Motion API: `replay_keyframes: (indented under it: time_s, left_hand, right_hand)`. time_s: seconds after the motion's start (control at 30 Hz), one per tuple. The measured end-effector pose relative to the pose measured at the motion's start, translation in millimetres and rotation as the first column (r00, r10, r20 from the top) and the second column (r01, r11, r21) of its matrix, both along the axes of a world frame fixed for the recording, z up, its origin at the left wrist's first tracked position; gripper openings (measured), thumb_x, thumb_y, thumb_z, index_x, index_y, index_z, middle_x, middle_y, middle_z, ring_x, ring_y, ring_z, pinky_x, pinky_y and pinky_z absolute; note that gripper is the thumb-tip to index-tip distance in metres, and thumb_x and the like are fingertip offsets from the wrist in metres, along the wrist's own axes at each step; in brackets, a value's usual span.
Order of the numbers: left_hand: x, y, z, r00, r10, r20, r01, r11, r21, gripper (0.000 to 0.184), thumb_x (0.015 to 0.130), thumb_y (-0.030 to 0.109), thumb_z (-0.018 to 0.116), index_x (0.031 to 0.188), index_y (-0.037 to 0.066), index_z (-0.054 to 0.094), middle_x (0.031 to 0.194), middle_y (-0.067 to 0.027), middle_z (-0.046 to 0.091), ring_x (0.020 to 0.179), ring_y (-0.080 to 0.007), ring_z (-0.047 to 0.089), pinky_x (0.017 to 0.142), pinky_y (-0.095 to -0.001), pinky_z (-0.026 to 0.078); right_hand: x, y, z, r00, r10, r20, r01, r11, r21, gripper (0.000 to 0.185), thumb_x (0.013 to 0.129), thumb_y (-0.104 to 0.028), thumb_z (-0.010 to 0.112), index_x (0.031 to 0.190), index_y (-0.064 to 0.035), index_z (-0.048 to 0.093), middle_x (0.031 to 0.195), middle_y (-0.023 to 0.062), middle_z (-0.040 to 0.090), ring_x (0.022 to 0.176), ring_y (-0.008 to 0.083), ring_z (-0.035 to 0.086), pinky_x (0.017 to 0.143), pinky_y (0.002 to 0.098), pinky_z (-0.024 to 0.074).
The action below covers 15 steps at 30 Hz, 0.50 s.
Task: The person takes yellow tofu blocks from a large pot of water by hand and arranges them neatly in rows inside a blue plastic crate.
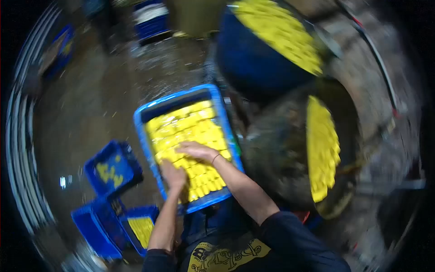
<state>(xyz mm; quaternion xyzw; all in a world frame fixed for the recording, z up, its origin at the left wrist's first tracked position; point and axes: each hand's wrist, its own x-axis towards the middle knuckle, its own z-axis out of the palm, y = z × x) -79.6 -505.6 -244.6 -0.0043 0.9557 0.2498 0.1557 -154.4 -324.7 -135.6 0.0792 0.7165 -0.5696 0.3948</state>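
A blue rectangular tub (142, 131) stands in the middle of the view, holding rows of yellow block-like pieces (188, 122) that look wet. My left hand (173, 174) rests on the pieces near the tub's left side, its fingertips blurred against them. Across the middle of the same layer lies my right hand (197, 150), its fingers stretched out to the left and touching the yellow pieces. A thin dark band circles my right wrist.
Two large round vats, a blue one (253, 59) and a dark one (346, 122), hold more yellow pieces at the right. Small blue crates (97, 222) stand at the lower left on the wet floor (86, 122). A hose (378, 59) runs down the right.
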Motion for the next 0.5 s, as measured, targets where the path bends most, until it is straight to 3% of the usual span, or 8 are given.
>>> replay_keyframes:
  time_s: [0.03, 0.1, 0.17, 0.2, 0.3, 0.37, 0.4, 0.5]
  left_hand:
    - [-13.1, 1.8, -5.8, 0.988, 0.003, 0.154, 0.01, 0.997, -0.082, 0.08, 0.082, 0.028, 0.058, 0.142, -0.013, 0.025, 0.147, -0.034, 0.029, 0.138, -0.0457, 0.026, 0.116, -0.0449, 0.023]
    - [-46.2, 26.9, 14.3, 0.948, 0.131, 0.291, -0.076, 0.978, -0.194, 0.081, 0.083, 0.039, 0.062, 0.143, -0.006, 0.032, 0.149, -0.0329, 0.024, 0.137, -0.0468, 0.028, 0.11, -0.0524, 0.029]
    - [-64.3, 69.6, 18.4, 0.989, 0.042, -0.143, -0.039, 0.999, 0.022, 0.073, 0.085, 0.036, 0.063, 0.141, -0.004, 0.037, 0.151, -0.0317, 0.021, 0.14, -0.0451, 0.023, 0.113, -0.0518, 0.022]
    - [-71.4, 126.0, 91.2, 0.945, 0.03, -0.325, 0.085, 0.94, 0.332, 0.063, 0.089, 0.026, 0.06, 0.141, 0.0, 0.039, 0.151, -0.0288, 0.022, 0.14, -0.0427, 0.023, 0.115, -0.0488, 0.018]
    - [-38.8, 281.5, 302.8, 0.762, -0.045, -0.646, 0.518, 0.642, 0.566, 0.039, 0.08, 0.002, 0.062, 0.119, 0.001, 0.057, 0.133, -0.0196, 0.046, 0.127, -0.0338, 0.042, 0.109, -0.0423, 0.029]
    - [-2.4, 357.0, 353.3, 0.595, -0.27, -0.757, 0.797, 0.318, 0.513, 0.029, 0.073, 0.0, 0.064, 0.101, 0.001, 0.06, 0.104, -0.0154, 0.059, 0.101, -0.0345, 0.056, 0.091, -0.041, 0.044]
    - [22.6, 390.9, 352.6, 0.508, -0.435, -0.743, 0.861, 0.223, 0.458, 0.03, 0.071, 0.001, 0.065, 0.101, 0.002, 0.059, 0.099, -0.0175, 0.059, 0.096, -0.0365, 0.058, 0.085, -0.0422, 0.047]
    - [102.0, 468.5, 294.7, -0.003, -0.99, -0.141, 0.985, -0.027, 0.171, 0.032, 0.073, 0.008, 0.067, 0.104, 0.005, 0.061, 0.106, -0.0184, 0.061, 0.09, -0.0363, 0.063, 0.077, -0.0447, 0.053]
  right_hand:
    - [20.6, 28.2, -25.7, 0.961, 0.027, -0.274, -0.073, 0.985, -0.158, 0.07, 0.087, -0.053, 0.06, 0.135, -0.0023, 0.052, 0.139, 0.0192, 0.05, 0.128, 0.0257, 0.047, 0.099, 0.0353, 0.0431]
    - [57.5, 57.4, 80.2, 0.948, -0.189, -0.258, 0.182, 0.982, -0.048, 0.058, 0.086, -0.042, 0.069, 0.127, -0.0025, 0.058, 0.12, 0.019, 0.062, 0.111, 0.0256, 0.059, 0.092, 0.0339, 0.0473]
    - [105.2, 100.7, 171.9, 0.835, -0.31, -0.455, 0.265, 0.951, -0.161, 0.051, 0.086, -0.029, 0.072, 0.126, -0.0003, 0.057, 0.122, 0.0167, 0.06, 0.112, 0.0244, 0.058, 0.092, 0.0342, 0.0488]
    - [135.5, 122.3, 208.2, 0.749, -0.465, -0.471, 0.367, 0.884, -0.29, 0.046, 0.085, -0.02, 0.074, 0.124, -0.001, 0.059, 0.125, 0.0144, 0.058, 0.114, 0.0229, 0.057, 0.093, 0.0341, 0.0491]
    - [218.2, 219.8, 271.5, 0.452, -0.599, -0.661, 0.636, 0.736, -0.232, 0.037, 0.079, -0.015, 0.077, 0.112, -0.0043, 0.065, 0.113, 0.0087, 0.065, 0.105, 0.0182, 0.061, 0.086, 0.0328, 0.0518]
    - [273.3, 297.6, 266.7, 0.532, -0.564, -0.631, 0.798, 0.583, 0.152, 0.03, 0.08, -0.009, 0.073, 0.107, -0.0003, 0.065, 0.104, 0.0113, 0.066, 0.095, 0.02, 0.065, 0.083, 0.032, 0.0512]
    - [304.2, 339.1, 235.6, 0.595, -0.313, -0.74, 0.751, 0.544, 0.373, 0.028, 0.077, -0.01, 0.072, 0.103, -0.0015, 0.066, 0.098, 0.0127, 0.067, 0.086, 0.0245, 0.067, 0.078, 0.0327, 0.0525]
    - [382.6, 402.8, 148.6, 0.806, -0.024, -0.591, 0.544, 0.424, 0.724, 0.028, 0.069, -0.007, 0.071, 0.096, -0.0058, 0.066, 0.099, 0.0127, 0.064, 0.094, 0.031, 0.062, 0.082, 0.041, 0.0502]
